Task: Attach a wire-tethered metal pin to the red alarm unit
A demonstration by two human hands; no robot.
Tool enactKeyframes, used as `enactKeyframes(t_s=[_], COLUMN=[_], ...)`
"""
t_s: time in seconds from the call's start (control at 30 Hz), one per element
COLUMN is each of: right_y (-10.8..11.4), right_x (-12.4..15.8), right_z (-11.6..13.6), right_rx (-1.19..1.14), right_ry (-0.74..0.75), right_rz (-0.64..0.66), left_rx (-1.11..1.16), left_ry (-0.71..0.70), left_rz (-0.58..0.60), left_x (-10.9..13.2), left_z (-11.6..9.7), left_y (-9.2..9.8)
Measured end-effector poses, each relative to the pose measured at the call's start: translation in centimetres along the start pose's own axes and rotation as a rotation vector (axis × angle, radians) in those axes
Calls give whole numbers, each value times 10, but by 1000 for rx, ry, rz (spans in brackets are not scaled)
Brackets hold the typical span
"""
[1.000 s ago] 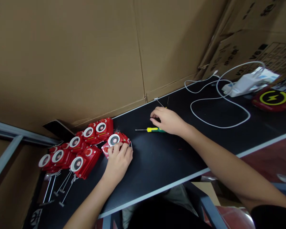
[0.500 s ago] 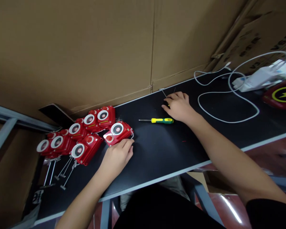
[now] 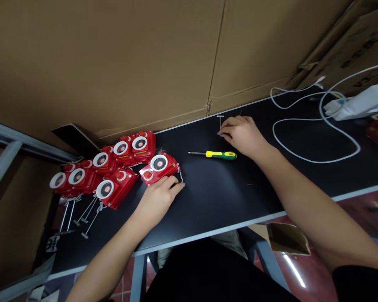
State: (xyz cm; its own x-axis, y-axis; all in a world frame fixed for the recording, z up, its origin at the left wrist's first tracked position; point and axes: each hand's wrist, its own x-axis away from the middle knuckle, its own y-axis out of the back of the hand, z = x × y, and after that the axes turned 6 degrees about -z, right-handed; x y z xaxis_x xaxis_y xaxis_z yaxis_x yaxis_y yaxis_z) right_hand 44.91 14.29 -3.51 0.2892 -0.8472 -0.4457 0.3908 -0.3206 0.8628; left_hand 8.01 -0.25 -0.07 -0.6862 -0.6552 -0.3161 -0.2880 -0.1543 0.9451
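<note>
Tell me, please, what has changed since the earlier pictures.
The left hand has drawn back toward the person, uncovering more of the rightmost red unit, and is now at the white cord. The right hand has moved away and rightward, uncovering the handle of the screwdriver, and is now by the T-shaped metal rod. Whether either hand grips is unclear. The screwdriver and the other red units stayed put.

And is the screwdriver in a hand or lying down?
Lying down: the screwdriver rests on the black table, its whole length showing, with no fingers around it.
</note>
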Motion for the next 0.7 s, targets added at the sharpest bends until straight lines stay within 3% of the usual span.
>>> enactKeyframes(t_s=[0.13,0.27,0.37,0.53,0.6,0.7], right_y=[3,4,3,0,-1,-2], right_x=[-2,-2,-2,-4,-5,-6], right_z=[2,10,14,12,9,7], right_rx=[16,32,38,23,11,4], right_ry=[43,95,122,134,137,147], right_rz=[39,69,86,114,123,130], left_rx=[67,234,532,1229,1438,1635], left_ry=[8,-17,10,178,243,284], left_rz=[-8,-37,-196,-621,-692,-652], left_x=[-6,-11,-13,-14,-16,-20], left_z=[1,-4,-8,-10,-9,-8], left_y=[-5,2,16,44,55,65])
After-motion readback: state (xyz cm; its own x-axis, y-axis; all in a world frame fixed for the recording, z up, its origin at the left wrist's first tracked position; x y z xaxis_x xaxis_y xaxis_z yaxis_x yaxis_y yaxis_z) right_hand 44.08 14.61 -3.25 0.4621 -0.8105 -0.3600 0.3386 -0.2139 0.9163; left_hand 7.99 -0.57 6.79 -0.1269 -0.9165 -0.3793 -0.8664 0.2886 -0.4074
